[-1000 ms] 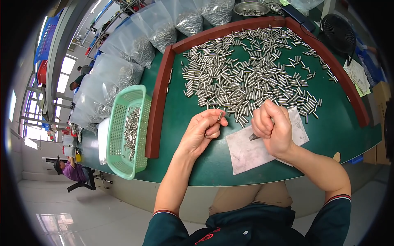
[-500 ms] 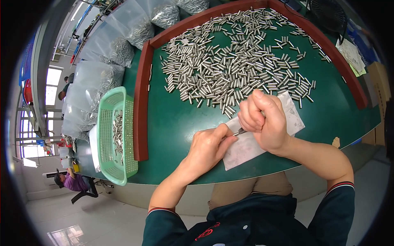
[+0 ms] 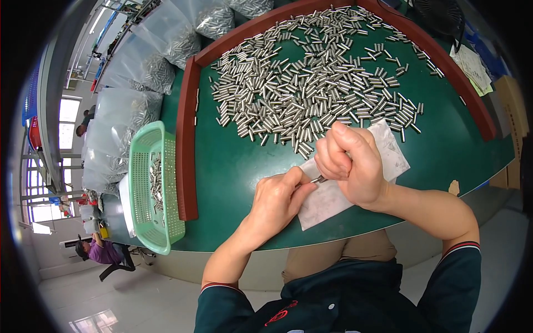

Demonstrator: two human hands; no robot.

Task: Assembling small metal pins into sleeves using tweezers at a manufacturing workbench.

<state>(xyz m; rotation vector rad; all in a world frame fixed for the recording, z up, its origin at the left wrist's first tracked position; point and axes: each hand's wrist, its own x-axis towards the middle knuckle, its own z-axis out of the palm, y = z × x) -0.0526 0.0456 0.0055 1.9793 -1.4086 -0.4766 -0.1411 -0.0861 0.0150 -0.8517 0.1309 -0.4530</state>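
Observation:
My left hand (image 3: 277, 201) is closed, pinching a small metal pin (image 3: 313, 182) between thumb and forefinger. My right hand (image 3: 356, 166) forms a fist, thumb on top, around a slim tool whose narrow dark tip (image 3: 320, 178) pokes out toward the pin. Tip and pin end seem to meet; the rest of the tool is hidden in the fist. Beneath both hands lies a smudged white sheet (image 3: 325, 210) on the green tabletop (image 3: 233, 183). Beyond them spreads a large heap of short shiny metal pins (image 3: 300, 94).
A dark red wooden border (image 3: 187, 150) frames the heap. Left of it stands a green plastic basket (image 3: 173, 213) with some pins inside. Clear bags of pins (image 3: 119, 133) line the far left. A black fan (image 3: 438, 16) and papers (image 3: 472, 69) sit at the right.
My right hand has moved slightly left, bringing the tool tip up to the pin's end, where a gap showed before. My left hand still pinches the pin. The whole view has shifted slightly.

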